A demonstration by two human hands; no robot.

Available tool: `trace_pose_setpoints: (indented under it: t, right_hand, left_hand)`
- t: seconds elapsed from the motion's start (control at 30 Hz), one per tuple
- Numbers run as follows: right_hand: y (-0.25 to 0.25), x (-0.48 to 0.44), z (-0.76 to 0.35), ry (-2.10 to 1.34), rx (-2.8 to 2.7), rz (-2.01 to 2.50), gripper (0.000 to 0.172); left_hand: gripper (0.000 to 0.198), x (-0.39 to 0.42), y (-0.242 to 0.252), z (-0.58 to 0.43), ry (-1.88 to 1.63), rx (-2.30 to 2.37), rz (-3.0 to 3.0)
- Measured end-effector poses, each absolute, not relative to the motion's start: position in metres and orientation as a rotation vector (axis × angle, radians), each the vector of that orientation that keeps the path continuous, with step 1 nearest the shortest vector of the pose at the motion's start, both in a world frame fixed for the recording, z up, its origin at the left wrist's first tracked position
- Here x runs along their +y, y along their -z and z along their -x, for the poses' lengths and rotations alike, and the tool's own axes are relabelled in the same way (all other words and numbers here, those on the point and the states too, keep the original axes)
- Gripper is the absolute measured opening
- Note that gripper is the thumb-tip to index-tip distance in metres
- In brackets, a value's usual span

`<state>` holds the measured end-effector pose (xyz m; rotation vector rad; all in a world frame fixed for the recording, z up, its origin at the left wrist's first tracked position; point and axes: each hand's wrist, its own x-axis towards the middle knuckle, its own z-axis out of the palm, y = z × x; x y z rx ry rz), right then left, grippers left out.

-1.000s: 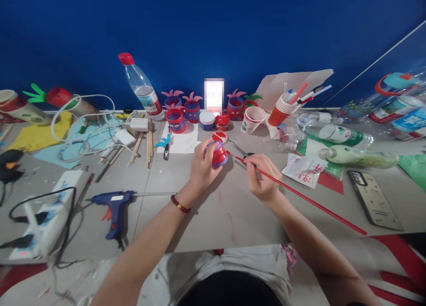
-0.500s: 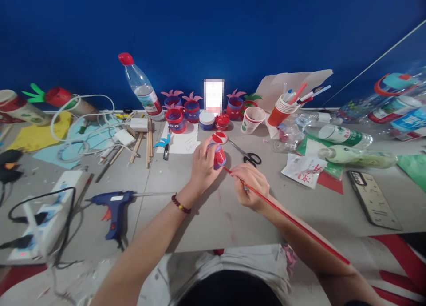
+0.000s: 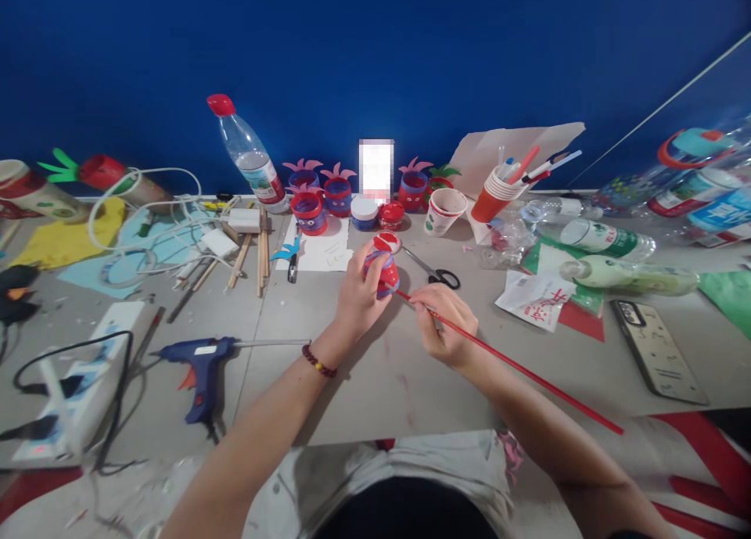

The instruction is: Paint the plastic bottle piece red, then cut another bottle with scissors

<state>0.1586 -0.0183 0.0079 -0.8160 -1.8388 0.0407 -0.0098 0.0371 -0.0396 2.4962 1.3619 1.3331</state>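
Red-handled paintbrush (image 3: 528, 372) in the right hand (image 3: 449, 320), small red-and-purple painted cup (image 3: 386, 274) in the left hand (image 3: 361, 292), worked above the middle of a grey table (image 3: 364, 390). Held the cup on the inner side of the left hand, between both hands and just beside the right fingertips. Curled the left fingers and thumb around the cup's wall, open only as wide as the cup, hiding part of it. Folded the right hand nearly closed, pinching the brush near its tip, long handle slanting back past the right wrist. Pointed the tip at the cup's lower right side, touching or nearly so. Had a red-smeared lid (image 3: 387, 242) just behind the cup and black-handled scissors (image 3: 448, 278) just beyond the right hand.
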Motion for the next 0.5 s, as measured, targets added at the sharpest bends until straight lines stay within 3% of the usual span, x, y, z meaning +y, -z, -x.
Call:
trace_pose_setpoints:
  t: [0.5]
  right_hand:
    - [-0.013,-0.007,-0.176,0.103,-1.745,0.987,0.018]
  left_hand:
    - [0.073,0.038,0.037,0.011,-1.507,1.333,-2.427]
